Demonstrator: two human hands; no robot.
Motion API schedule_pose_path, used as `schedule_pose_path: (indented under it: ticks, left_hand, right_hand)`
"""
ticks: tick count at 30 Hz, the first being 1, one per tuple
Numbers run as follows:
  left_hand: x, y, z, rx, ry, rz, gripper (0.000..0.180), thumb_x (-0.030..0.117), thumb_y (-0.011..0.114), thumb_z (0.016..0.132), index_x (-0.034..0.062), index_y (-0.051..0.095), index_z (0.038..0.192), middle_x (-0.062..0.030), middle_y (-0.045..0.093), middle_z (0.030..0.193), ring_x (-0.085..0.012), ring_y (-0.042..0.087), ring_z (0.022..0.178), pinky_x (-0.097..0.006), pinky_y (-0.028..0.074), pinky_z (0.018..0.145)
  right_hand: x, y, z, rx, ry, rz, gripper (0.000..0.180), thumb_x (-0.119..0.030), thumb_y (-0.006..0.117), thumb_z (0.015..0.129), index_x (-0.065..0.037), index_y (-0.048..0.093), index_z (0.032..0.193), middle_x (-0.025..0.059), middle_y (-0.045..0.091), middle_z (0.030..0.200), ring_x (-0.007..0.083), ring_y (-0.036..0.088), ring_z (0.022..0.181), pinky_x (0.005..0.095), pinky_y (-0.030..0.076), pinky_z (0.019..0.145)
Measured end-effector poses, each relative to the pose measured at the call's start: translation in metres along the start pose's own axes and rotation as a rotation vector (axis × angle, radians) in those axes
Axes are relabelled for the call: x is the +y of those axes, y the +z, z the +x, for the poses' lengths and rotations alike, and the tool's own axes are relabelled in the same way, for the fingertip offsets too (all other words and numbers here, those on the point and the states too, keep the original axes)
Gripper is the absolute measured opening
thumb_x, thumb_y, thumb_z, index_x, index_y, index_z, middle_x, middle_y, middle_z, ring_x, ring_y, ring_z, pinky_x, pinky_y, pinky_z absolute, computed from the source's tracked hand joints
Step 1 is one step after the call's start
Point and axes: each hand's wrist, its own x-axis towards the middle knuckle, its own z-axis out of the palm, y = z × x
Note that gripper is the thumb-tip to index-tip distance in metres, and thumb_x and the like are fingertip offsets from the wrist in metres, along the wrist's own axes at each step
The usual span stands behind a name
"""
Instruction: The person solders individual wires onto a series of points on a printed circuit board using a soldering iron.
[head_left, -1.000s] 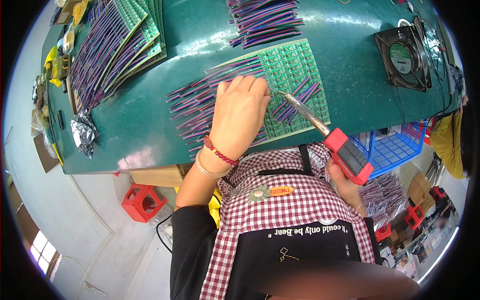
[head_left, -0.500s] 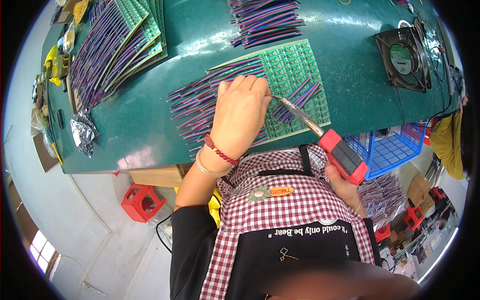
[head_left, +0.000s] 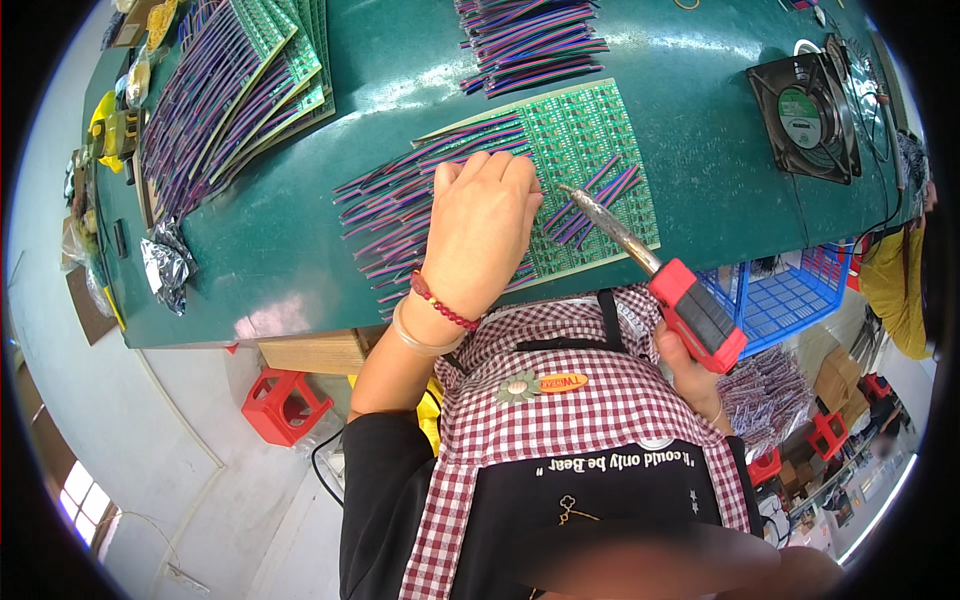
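A green circuit board panel (head_left: 592,125) lies on the table with rows of thin multicoloured wires (head_left: 385,190) sticking out to its left. My left hand (head_left: 483,222) rests over the panel, fingers curled closed with the tips turned down. Whatever they pinch is hidden beneath the hand. My right hand (head_left: 690,372) grips a red and black soldering iron (head_left: 695,310), whose metal tip points up and left, a little apart from my left fingers. A few loose wire pieces (head_left: 598,205) lie across the panel under the iron's tip.
Bundled wires (head_left: 533,45) lie beyond the panel. Wired boards (head_left: 275,40) are stacked at the far left, near crumpled foil (head_left: 168,265). A black fan (head_left: 803,118) stands at the right. A blue crate (head_left: 795,300) sits beyond the table's near right edge.
The soldering iron has drawn back to the right, its tip moving away from my left fingers. My right hand shifted slightly with it; my left hand has hardly moved.
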Motion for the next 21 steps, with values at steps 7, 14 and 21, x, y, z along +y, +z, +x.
schedule_pose_path:
  ticks: [7,14,21]
  left_hand:
    - [0.001,0.0,-0.001,0.01,-0.005,0.035,0.012,0.01,0.069,0.079,0.0085,0.057,0.078,-0.0044,0.057,0.076,-0.0252,0.056,0.08,-0.038,0.037,0.073]
    - [0.008,-0.002,-0.002,0.048,0.018,0.079,0.011,0.01,0.07,0.078,0.009,0.059,0.081,-0.0045,0.056,0.08,-0.0245,0.056,0.082,-0.038,0.037,0.075]
    - [0.04,0.023,0.017,0.12,0.051,-0.006,0.014,0.01,0.07,0.078,0.0063,0.06,0.086,-0.0098,0.057,0.082,-0.03,0.059,0.079,-0.04,0.046,0.069]
  right_hand:
    - [0.01,-0.003,-0.001,0.005,-0.039,0.074,0.026,-0.022,0.065,0.093,0.002,0.057,0.097,0.0049,0.055,0.071,0.0127,0.052,0.062,0.0275,0.042,0.056]
    - [0.009,-0.004,-0.005,0.189,0.081,0.304,0.02,-0.012,0.066,0.09,0.002,0.065,0.104,0.0027,0.06,0.079,0.0121,0.055,0.069,0.0279,0.047,0.063]
    - [-0.006,-0.005,0.017,0.282,-0.065,0.447,0.044,-0.03,0.052,0.097,0.005,0.044,0.122,0.0037,0.046,0.065,0.012,0.043,0.052,0.0292,0.039,0.051]
